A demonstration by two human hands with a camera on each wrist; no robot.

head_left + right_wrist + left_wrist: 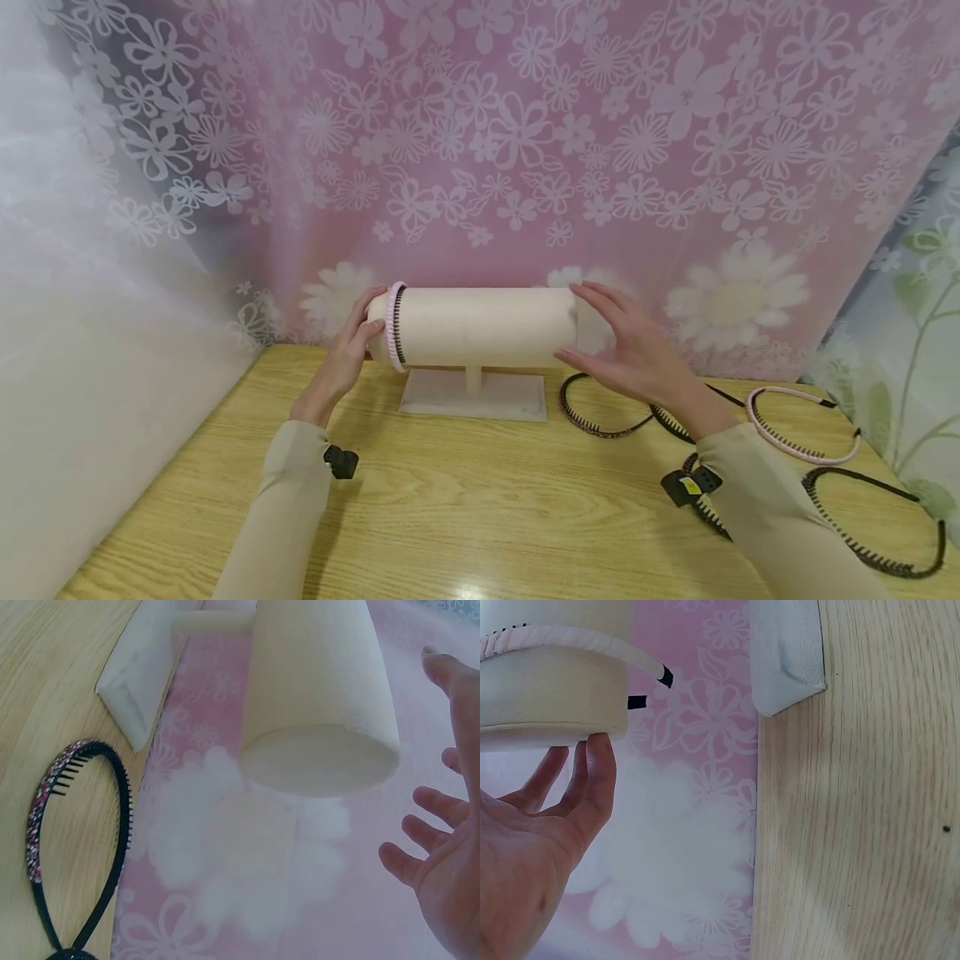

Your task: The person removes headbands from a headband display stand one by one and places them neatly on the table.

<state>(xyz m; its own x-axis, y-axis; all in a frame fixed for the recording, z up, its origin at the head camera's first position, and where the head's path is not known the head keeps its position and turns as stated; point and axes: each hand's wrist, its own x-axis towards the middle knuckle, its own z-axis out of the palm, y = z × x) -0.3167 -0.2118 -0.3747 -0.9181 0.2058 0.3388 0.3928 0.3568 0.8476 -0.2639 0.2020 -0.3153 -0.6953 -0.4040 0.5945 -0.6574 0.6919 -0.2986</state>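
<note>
A cream padded cylinder (487, 325) lies sideways on a short post above a white rectangular base (517, 400), forming a headband stand. Near its left end sits a pale pink toothed headband (391, 333), whose black tips show in the left wrist view. My left hand (341, 354) holds that left end, thumb in front beside the headband; fingertips touch the end's rim in the left wrist view. At the other end my right hand (637, 354) spreads its thumb and fingers around the cylinder. Right wrist shows these fingers (435, 806) apart from the cylinder, holding nothing.
Several headbands lie on the wooden table (450, 500) at the right: a glittery one (35, 825), another pink one (787, 451) and a black toothed one (873, 560) among them. My right forearm partly covers some. A pink flowered curtain (495, 167) hangs close behind the stand.
</note>
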